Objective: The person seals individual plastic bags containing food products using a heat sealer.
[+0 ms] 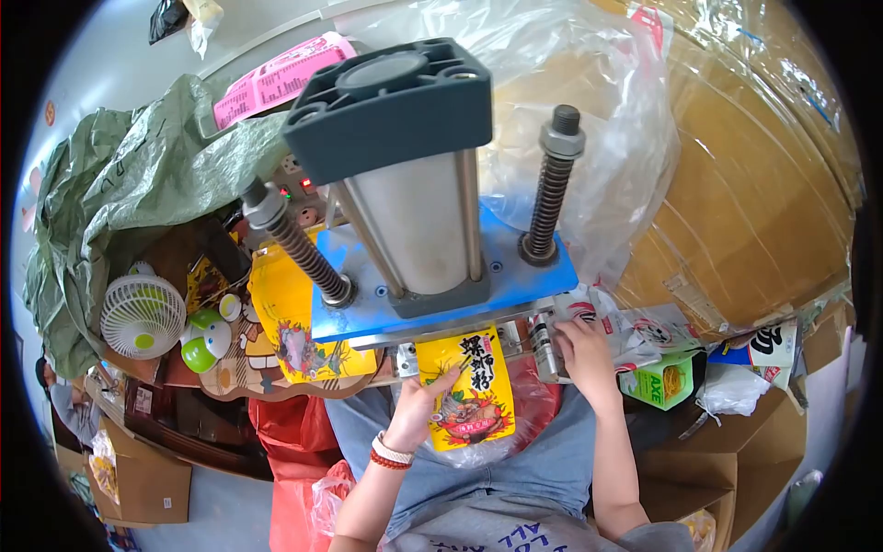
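My left hand (421,410) is closed on the left edge of a yellow printed pouch (471,405) with large black characters and a food picture. The pouch's top edge lies just under the front of a press with a blue plate (441,299). To the right, my right hand (584,354) rests its slightly bent, parted fingers on grey-and-clear printed packets (602,308), beside a small metal cylinder (544,345). Over the plate rises the press's large metal cylinder (414,216), flanked by two spring-wrapped bolts.
More yellow pouches (299,322) lie left of the press, near a small white fan (143,317). A green AXE packet (658,382) sits at the right. Clear plastic sheeting (589,120) and a large cardboard box (754,202) stand behind. Red bags (294,451) hang below the table.
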A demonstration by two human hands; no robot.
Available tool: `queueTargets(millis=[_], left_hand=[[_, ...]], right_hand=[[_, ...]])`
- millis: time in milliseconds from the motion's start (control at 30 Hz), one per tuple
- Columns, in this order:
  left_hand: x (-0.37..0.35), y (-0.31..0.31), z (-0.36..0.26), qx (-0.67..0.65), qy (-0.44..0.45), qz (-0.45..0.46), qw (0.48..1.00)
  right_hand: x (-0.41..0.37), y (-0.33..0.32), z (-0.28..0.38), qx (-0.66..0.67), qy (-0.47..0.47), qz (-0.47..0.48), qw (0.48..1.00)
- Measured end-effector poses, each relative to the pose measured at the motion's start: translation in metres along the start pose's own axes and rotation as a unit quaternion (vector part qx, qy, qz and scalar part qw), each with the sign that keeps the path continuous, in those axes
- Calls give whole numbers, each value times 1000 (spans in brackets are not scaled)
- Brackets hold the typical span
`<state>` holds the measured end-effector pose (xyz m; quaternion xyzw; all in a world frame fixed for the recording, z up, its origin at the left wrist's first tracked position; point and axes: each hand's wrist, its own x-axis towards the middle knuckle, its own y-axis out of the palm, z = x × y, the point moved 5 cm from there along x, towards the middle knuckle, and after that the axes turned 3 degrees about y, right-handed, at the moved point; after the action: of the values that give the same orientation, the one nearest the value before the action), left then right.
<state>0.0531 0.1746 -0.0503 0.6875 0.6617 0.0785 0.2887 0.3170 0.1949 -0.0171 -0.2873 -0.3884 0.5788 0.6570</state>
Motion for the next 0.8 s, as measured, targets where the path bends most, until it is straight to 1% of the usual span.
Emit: queueTargets(millis=[67, 100, 133, 167, 200, 233, 267, 300, 333, 367, 400, 433, 467, 500, 533, 567, 600, 700, 733, 767, 800], left_hand=[[-1, -16, -4, 141, -33, 14, 989], [-5, -32, -28, 309, -3, -45, 950], [-6, -48, -54, 442, 150, -109, 878], [-16, -59, -73, 554, 292, -168, 762], [-22, -69, -81, 689, 294, -207, 629], [-29, -77, -85, 800, 284, -237, 473], [-28, -93, -79, 793, 261, -183, 520], [-30, -111, -67, 798, 251, -132, 531], [-32, -125, -56, 801, 245, -81, 540], [-42, -127, -59, 784, 301, -83, 537], [-49, -134, -58, 709, 303, -104, 628], [-58, -134, -58, 622, 300, -126, 712], [-68, -113, -66, 595, 328, -152, 718], [-76, -98, -69, 577, 354, -151, 721], [-83, -86, -72, 558, 380, -148, 723], [-89, -73, -73, 558, 387, -150, 719], [-97, -54, -76, 577, 407, -136, 695], [-112, -11, -80, 633, 451, -72, 625], [-118, 0, -82, 648, 462, -44, 604], [-125, 6, -85, 668, 453, -8, 590], [-131, 15, -91, 646, 454, 34, 612]], right_hand=[[-10, -1, 2, 16, -19, 10, 1000], [-11, -4, 1, 29, -39, 8, 999], [-12, -5, -4, 43, -54, -5, 998], [-12, -7, -10, 43, -56, -5, 998], [-13, -8, -18, 88, -19, -4, 996], [-14, -7, -25, 133, 18, -2, 991], [-15, -5, -27, 145, 55, 3, 988], [-17, -7, -23, 147, 52, 5, 988], [-18, -20, -10, 158, 3, -54, 986], [-25, -33, 3, 169, -43, -112, 978], [-35, -41, 19, 169, -37, -110, 979], [-44, -48, 38, 279, -14, -80, 957], [-50, -52, 56, 385, 7, -50, 921], [-54, -57, 73, 385, 5, -50, 922], [-59, -63, 97, 340, -99, -60, 933], [-66, -65, 119, 290, -200, -69, 933], [-67, -62, 134, 224, -262, -68, 936], [-74, -21, 149, 136, -332, 27, 933], [-79, -26, 154, 133, -368, 34, 920], [-84, -36, 161, 129, -404, 41, 905], [-88, -53, 167, 152, -416, 22, 896]])
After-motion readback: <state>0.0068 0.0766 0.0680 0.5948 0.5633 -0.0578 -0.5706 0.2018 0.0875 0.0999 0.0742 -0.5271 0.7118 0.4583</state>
